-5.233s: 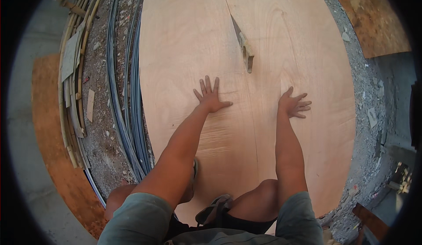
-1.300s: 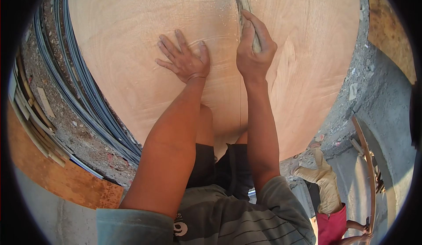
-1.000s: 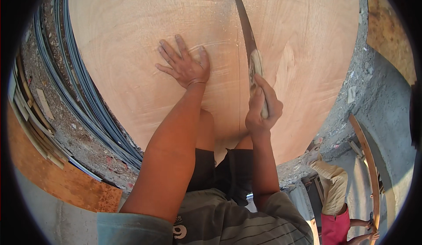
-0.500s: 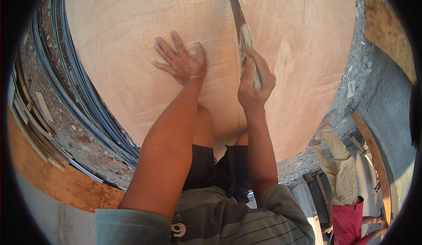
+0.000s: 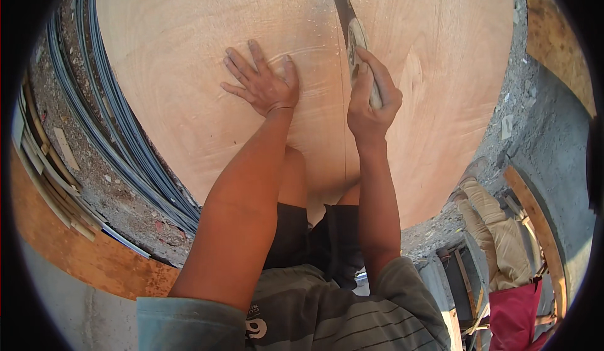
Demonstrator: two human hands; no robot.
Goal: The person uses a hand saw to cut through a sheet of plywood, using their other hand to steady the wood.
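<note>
A large sheet of plywood (image 5: 189, 112) lies in front of me, with a thin dark line running lengthwise down it. My left hand (image 5: 265, 87) rests flat on the sheet, left of that line, fingers spread. In my right hand (image 5: 372, 99) is the pale handle of a handsaw (image 5: 341, 5), its fingers wrapped round it. The blade points away from me along the line, and its far end passes out of view at the top. Fine sawdust specks lie near the blade. My knees are at the near part of the sheet.
Long dark rods (image 5: 119, 112) lie in a bundle along the left, beside wood strips (image 5: 53, 181) on gravelly ground. Another person in tan trousers (image 5: 500, 244) is at the lower right, near a wooden plank (image 5: 538, 225). A brown board (image 5: 560, 43) lies at the far right.
My right hand and the saw have shifted slightly right in the picture, with little change along the line. My left hand stays flat on the plywood. The other person has moved a little.
</note>
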